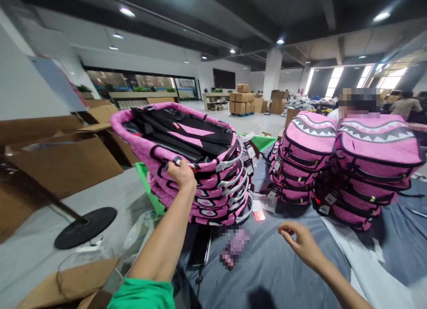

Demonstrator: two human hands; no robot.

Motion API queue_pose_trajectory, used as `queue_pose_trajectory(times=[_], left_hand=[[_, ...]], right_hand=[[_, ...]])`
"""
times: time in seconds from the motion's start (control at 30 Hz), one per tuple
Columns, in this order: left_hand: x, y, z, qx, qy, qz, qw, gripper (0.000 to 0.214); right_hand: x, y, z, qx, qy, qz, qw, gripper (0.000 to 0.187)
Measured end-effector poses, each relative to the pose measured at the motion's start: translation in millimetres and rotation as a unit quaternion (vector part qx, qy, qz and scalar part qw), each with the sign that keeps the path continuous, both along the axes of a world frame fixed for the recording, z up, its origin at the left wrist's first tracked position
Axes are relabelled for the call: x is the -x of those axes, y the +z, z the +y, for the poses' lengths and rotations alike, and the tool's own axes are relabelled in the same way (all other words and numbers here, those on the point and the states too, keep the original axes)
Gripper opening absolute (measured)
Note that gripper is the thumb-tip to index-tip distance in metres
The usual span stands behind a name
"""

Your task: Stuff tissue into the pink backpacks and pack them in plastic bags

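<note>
A tall stack of pink and black backpacks (203, 189) rises just left of the middle. The top backpack (187, 135) lies with its black straps and back panel facing up. My left hand (182, 172) is closed on the near edge of that top backpack. Clear loops and hang tags stick out from the stack's right side, one tag (258, 210) lit red. My right hand (298, 240) hovers over the grey cloth, loosely curled, with a gap between thumb and fingers and nothing in it. A blurred-out pinkish item (236, 247) lies between my hands.
Two more stacks of pink backpacks (308, 155) stand right, with a person partly hidden behind. A black phone (200, 246) rests beside the left stack on the grey cloth (267, 273). Cardboard boxes (63, 166) and a round black stand base (86, 226) are at left.
</note>
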State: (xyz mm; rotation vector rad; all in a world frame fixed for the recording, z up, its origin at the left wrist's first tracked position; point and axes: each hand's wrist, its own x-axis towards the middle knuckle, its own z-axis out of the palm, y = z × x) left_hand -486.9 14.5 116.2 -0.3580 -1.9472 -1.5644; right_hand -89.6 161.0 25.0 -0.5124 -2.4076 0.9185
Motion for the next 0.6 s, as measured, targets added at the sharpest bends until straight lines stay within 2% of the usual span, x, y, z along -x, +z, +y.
queue_pose_trajectory(times=[0.1, 0.2, 0.27, 0.33, 0.4, 0.43, 0.47, 0.53, 0.6], left_hand=[[-12, 6.7, 0, -0.122, -0.021, -0.122, 0.985, 0.011], [-31, 12.1, -6, -0.207, -0.062, -0.183, 0.959, 0.010], [-48, 9.6, -11, -0.224, -0.069, -0.174, 0.956, 0.014], [-69, -2.0, -14, -0.241, -0.063, -0.115, 0.962, 0.029], [-97, -25.8, -15, -0.237, -0.074, -0.040, 0.968, 0.040], [-112, -42.8, -15, -0.223, -0.088, -0.026, 0.970, 0.038], [-129, -62.8, -13, -0.185, -0.132, -0.048, 0.973, 0.035], [-162, -109.4, -11, -0.065, -0.192, -0.172, 0.964, 0.031], [-192, -158.3, -9, 0.016, -0.266, -0.251, 0.930, 0.030]], right_hand=[[-6, -8.6, 2, 0.005, 0.006, -0.041, 0.999, 0.029], [-17, -17.1, -2, 0.010, 0.026, -0.089, 0.996, 0.025], [-25, -22.7, -6, 0.018, 0.035, -0.107, 0.993, 0.021], [-30, -24.8, -4, 0.018, 0.031, -0.115, 0.993, 0.019], [-29, -19.7, 11, 0.002, 0.012, -0.118, 0.993, 0.015], [-26, -13.7, 26, -0.011, -0.007, -0.117, 0.993, 0.014], [-21, -5.2, 45, -0.026, -0.031, -0.115, 0.993, 0.016], [-8, 18.3, 94, -0.062, -0.094, -0.104, 0.988, 0.026], [10, 46.7, 148, -0.110, -0.169, -0.081, 0.976, 0.026]])
